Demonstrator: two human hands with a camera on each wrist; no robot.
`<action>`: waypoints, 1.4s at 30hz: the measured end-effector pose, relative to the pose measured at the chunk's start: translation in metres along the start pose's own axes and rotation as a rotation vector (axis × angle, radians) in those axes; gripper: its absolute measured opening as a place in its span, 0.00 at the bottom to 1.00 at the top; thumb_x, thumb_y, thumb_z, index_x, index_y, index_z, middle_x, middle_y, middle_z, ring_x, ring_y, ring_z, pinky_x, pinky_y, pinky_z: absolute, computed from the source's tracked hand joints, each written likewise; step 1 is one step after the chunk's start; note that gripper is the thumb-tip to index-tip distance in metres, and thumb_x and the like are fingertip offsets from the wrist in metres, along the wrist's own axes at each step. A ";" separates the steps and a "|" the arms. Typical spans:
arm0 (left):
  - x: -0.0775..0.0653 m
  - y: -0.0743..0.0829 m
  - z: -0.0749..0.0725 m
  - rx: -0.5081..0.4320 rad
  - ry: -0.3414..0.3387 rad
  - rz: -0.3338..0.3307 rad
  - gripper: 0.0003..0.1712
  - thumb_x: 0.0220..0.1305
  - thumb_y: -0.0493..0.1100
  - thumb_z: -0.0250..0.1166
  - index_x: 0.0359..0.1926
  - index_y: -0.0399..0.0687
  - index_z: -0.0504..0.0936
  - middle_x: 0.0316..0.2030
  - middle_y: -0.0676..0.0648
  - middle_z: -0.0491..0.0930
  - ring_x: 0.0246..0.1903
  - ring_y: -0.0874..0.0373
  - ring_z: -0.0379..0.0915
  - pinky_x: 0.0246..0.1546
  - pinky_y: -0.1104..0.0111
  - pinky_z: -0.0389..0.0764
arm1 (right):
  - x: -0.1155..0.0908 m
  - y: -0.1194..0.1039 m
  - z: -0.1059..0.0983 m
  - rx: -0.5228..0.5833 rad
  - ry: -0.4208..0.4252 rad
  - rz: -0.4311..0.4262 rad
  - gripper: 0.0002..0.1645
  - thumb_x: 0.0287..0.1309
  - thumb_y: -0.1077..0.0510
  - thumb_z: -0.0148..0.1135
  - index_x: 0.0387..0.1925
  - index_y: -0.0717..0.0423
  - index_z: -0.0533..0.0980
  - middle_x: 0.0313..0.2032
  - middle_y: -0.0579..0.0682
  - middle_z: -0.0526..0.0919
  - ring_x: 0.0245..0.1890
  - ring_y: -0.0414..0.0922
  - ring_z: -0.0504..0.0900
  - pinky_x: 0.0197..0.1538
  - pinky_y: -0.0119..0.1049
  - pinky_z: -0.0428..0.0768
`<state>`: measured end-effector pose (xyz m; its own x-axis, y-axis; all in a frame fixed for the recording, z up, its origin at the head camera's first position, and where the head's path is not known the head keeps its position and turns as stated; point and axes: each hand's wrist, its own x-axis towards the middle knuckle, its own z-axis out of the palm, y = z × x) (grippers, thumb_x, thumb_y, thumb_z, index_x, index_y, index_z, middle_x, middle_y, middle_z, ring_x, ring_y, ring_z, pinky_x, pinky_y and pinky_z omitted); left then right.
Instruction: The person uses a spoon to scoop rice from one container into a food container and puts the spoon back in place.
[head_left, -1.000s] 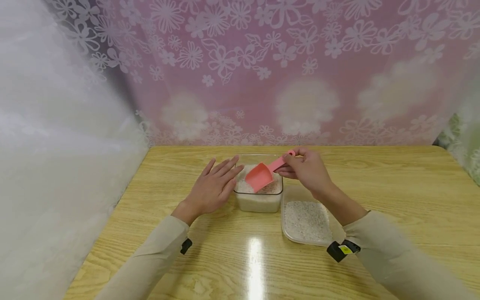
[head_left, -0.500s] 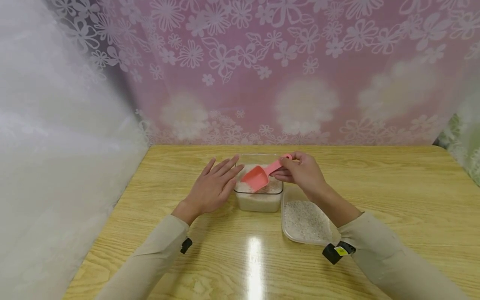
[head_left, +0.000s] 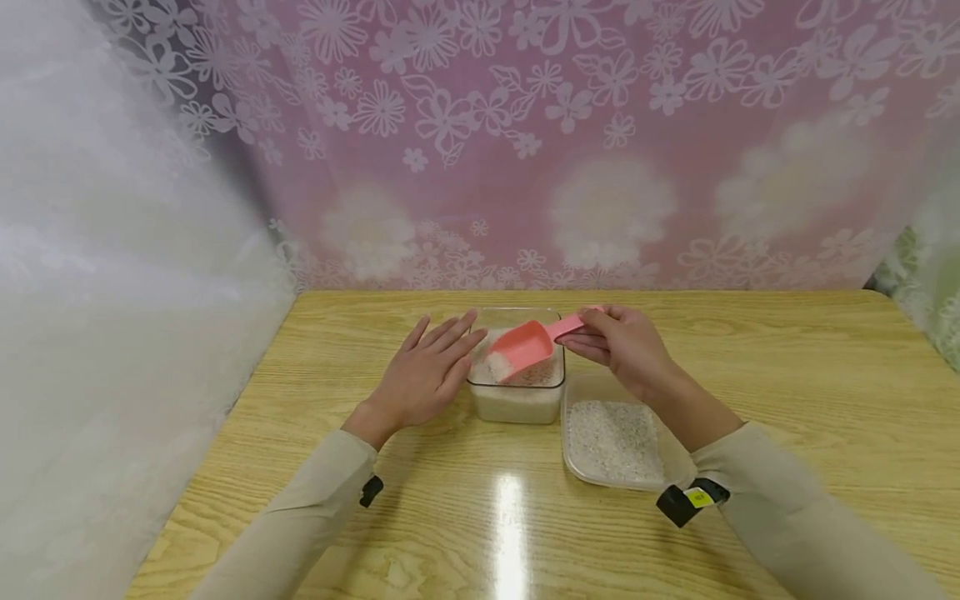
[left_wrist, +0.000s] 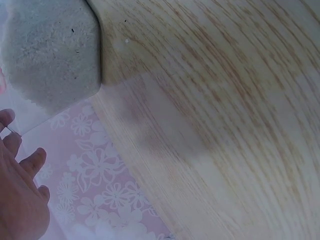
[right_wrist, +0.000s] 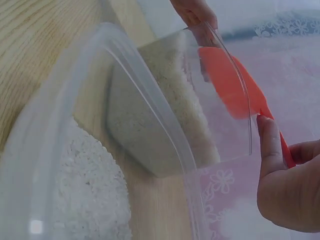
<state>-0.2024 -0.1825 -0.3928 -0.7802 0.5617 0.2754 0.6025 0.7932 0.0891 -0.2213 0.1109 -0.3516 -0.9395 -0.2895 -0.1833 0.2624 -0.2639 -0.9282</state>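
Observation:
My right hand grips the handle of a pink scoop, which tilts over a clear container of rice. Some rice lies at the scoop's front lip. In the right wrist view the scoop is inside the container's mouth, above the rice level, with thumb and fingers pinching the handle. My left hand has its fingers spread and straight, fingertips at the container's left rim. The left wrist view catches part of this hand beside the rice-filled container.
A second, lower clear plastic container with rice in it stands right of the first, under my right forearm. Both are on a wooden table. A pink flowered curtain hangs behind the table's back edge; pale sheeting hangs at the left.
The scoop first dipped slightly left and down, then rose a little and shifted right with my right hand, now with rice at its lip. My left hand stays in place.

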 end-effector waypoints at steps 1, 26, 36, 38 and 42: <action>0.000 0.000 0.000 0.000 -0.001 -0.001 0.28 0.77 0.54 0.36 0.72 0.57 0.61 0.73 0.52 0.50 0.70 0.55 0.48 0.70 0.54 0.38 | 0.000 -0.001 -0.001 0.027 -0.003 0.004 0.14 0.71 0.60 0.50 0.50 0.67 0.64 0.34 0.54 0.84 0.34 0.43 0.86 0.46 0.34 0.80; -0.001 0.000 0.001 -0.038 -0.010 -0.012 0.27 0.77 0.51 0.37 0.72 0.55 0.62 0.73 0.52 0.49 0.70 0.55 0.48 0.70 0.55 0.36 | -0.015 -0.016 -0.039 0.297 -0.051 0.042 0.10 0.69 0.61 0.53 0.44 0.64 0.77 0.37 0.59 0.85 0.38 0.47 0.86 0.47 0.36 0.79; 0.000 -0.001 0.000 -0.015 -0.021 -0.004 0.29 0.77 0.55 0.31 0.73 0.57 0.59 0.73 0.52 0.49 0.71 0.55 0.46 0.70 0.55 0.37 | -0.031 -0.019 -0.068 0.330 -0.087 0.030 0.10 0.69 0.63 0.52 0.43 0.63 0.78 0.38 0.58 0.85 0.39 0.48 0.85 0.48 0.37 0.80; 0.000 -0.001 -0.001 -0.010 -0.024 -0.003 0.29 0.77 0.55 0.30 0.73 0.58 0.58 0.73 0.52 0.48 0.71 0.55 0.46 0.70 0.55 0.37 | -0.035 -0.019 -0.074 0.333 -0.103 0.022 0.10 0.70 0.63 0.51 0.43 0.63 0.78 0.39 0.59 0.85 0.39 0.49 0.85 0.48 0.37 0.79; 0.001 0.000 -0.001 -0.006 -0.023 0.003 0.29 0.77 0.54 0.31 0.73 0.57 0.58 0.73 0.52 0.48 0.71 0.53 0.47 0.70 0.54 0.37 | -0.043 -0.017 -0.086 0.336 -0.138 0.011 0.12 0.71 0.64 0.48 0.43 0.65 0.78 0.40 0.60 0.84 0.40 0.49 0.85 0.48 0.37 0.79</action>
<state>-0.2029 -0.1826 -0.3913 -0.7823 0.5691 0.2532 0.6054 0.7904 0.0940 -0.2047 0.2065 -0.3553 -0.9035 -0.4096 -0.1261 0.3519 -0.5411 -0.7637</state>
